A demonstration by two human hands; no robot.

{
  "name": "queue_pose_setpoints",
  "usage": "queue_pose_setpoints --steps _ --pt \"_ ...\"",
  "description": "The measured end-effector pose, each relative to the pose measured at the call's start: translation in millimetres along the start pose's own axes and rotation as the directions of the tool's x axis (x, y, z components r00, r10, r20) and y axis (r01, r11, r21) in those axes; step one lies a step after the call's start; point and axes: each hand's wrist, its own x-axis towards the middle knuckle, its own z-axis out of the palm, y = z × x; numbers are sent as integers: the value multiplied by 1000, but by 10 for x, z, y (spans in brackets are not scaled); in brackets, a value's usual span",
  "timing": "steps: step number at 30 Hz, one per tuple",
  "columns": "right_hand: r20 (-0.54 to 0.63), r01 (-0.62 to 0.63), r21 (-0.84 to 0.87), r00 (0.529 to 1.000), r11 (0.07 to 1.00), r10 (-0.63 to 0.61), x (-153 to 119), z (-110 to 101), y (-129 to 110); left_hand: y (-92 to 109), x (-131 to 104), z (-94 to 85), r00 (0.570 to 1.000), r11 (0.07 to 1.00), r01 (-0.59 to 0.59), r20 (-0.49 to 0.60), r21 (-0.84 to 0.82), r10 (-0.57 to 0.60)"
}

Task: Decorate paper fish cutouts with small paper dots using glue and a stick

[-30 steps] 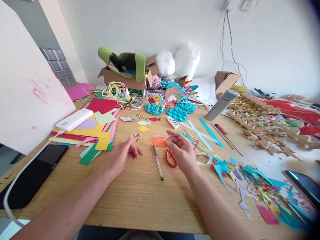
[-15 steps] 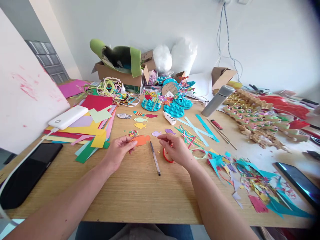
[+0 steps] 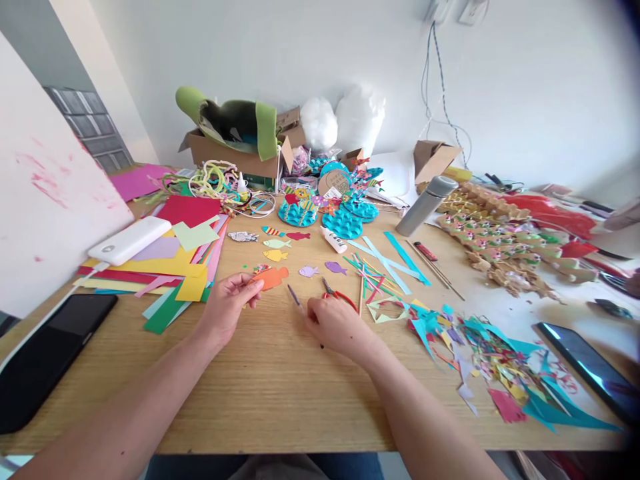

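Note:
My left hand [image 3: 233, 303] pinches an orange paper fish cutout [image 3: 273, 277] between thumb and fingers, held above the table. My right hand [image 3: 337, 323] is closed on a pen [image 3: 294, 295] at the table's middle; its dark tip points away and the knuckles hide its middle. Just beyond the right hand lie red-handled scissors [image 3: 345, 297], partly covered by it. Behind the hands rest paper fish: a yellow one [image 3: 276, 255], a pale green one [image 3: 277, 244], a red one [image 3: 299, 236], a striped one [image 3: 273, 231] and purple ones [image 3: 335, 268].
Coloured paper sheets [image 3: 193, 210] and a white power bank [image 3: 130, 240] lie left, by a black phone [image 3: 60, 353]. A glue bottle [image 3: 333, 240], paper strips [image 3: 390, 263] and a grey flask [image 3: 427, 207] stand or lie beyond. Paper scraps [image 3: 500, 367] spread right.
My right hand has come down from above the scissors onto the pen and closed on it, turning it slightly. The left hand still holds the orange fish. The view has shifted slightly.

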Motion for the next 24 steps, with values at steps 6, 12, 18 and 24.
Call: queue_pose_setpoints --steps 6,12,18,24 --pt "-110 -284 59 951 957 289 64 -193 554 -10 7 -6 1000 1000 -13 -5 -9 13" --pt "-20 -478 -24 878 878 478 120 -179 834 -21 5 -12 1000 1000 -14 10 -14 14" --pt "44 -490 -77 869 868 494 131 -117 816 -26 8 -16 1000 1000 -9 9 -20 9" --pt "114 -478 -119 864 870 490 128 -73 847 -8 -6 -4 1000 1000 4 3 -22 -4"
